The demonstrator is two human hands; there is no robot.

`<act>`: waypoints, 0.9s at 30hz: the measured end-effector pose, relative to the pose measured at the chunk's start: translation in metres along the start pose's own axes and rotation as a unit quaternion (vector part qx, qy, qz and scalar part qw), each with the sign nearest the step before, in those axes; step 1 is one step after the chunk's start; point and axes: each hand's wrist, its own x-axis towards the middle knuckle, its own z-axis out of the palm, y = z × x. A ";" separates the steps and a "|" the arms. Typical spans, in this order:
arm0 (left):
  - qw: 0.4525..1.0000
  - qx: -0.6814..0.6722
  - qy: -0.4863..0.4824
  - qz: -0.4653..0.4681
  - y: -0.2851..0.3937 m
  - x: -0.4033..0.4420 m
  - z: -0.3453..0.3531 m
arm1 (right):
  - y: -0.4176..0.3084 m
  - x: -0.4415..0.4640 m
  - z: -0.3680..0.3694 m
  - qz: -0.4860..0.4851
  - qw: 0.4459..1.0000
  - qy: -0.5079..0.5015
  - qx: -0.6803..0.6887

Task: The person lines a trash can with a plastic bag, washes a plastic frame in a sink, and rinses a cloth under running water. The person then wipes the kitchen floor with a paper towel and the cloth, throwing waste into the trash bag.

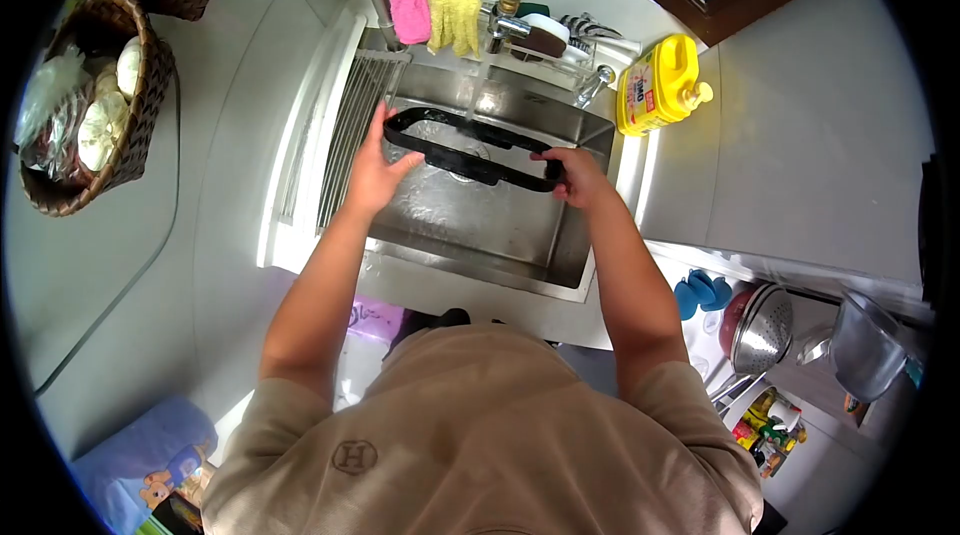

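A black, rounded-rectangular plastic frame (460, 164) with an open middle is held level over the stainless steel sink (530, 247). My left hand (373, 175) supports its left end, thumb along the near side and fingers on the outside. At the opposite end, my right hand (581, 178) grips the frame with curled fingers. Water runs from the faucet (507, 17) behind it and falls around the frame's far side. The sink bottom is wet, and its drain shows partly through the frame's opening.
Pink (410, 7) and yellow cloths (454, 19) hang behind the sink. A yellow detergent bottle (655, 87) stands at its right corner. A drying rack (347, 135) covers the sink's left side. Wicker baskets (146, 125) are at far left, and a metal colander (764, 330) at right.
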 end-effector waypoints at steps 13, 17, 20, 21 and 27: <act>0.902 -0.306 -0.147 -0.267 -0.016 0.016 0.062 | -0.069 -0.085 -0.003 -0.220 0.911 0.212 -0.278; 0.867 -0.340 -0.146 -0.333 -0.018 0.021 0.073 | -0.083 -0.102 0.009 -0.256 0.870 0.229 -0.353; 0.833 -0.385 -0.174 -0.356 -0.007 0.025 0.074 | -0.083 -0.101 0.013 -0.325 0.817 0.245 -0.407; 0.833 -0.382 -0.155 -0.369 -0.005 0.025 0.077 | -0.077 -0.091 0.008 -0.377 0.783 0.254 -0.424; 0.898 -0.300 -0.039 -0.320 -0.031 0.033 0.051 | -0.053 -0.050 -0.005 -0.344 0.843 0.198 -0.364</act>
